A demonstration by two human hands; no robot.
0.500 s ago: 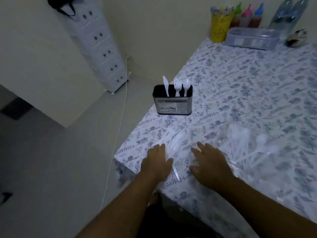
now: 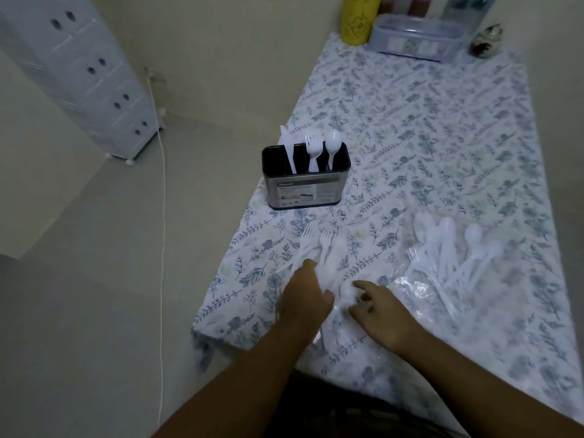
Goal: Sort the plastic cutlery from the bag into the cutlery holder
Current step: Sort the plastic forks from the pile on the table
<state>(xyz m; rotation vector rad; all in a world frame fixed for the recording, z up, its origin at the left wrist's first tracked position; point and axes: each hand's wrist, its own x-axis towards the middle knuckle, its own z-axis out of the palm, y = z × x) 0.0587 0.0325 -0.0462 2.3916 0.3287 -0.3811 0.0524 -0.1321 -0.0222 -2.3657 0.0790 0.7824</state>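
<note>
A dark cutlery holder [image 2: 305,192] stands near the table's left edge with a white knife, a fork and a spoon upright in its separate slots. Just in front of it lies a small bunch of white plastic forks [image 2: 322,248]. My left hand [image 2: 305,298] rests on the handles of that bunch, fingers curled over them. My right hand [image 2: 377,309] lies beside it on the crumpled clear plastic bag [image 2: 410,289], fingers spread and bent. To the right, a pile of white spoons and forks [image 2: 452,251] lies partly on the bag.
The floral tablecloth [image 2: 426,137] covers the table; its left edge and near corner lie close to my left hand. At the far end stand a yellow cup [image 2: 358,23], a clear lidded box [image 2: 414,36], bottles and a small ornament [image 2: 486,41]. A white drawer tower [image 2: 85,71] stands on the floor.
The camera has shifted, so the table sits lower and more centred. My right hand's fingers have lifted and curled on the bag; my left hand stays on the fork handles.
</note>
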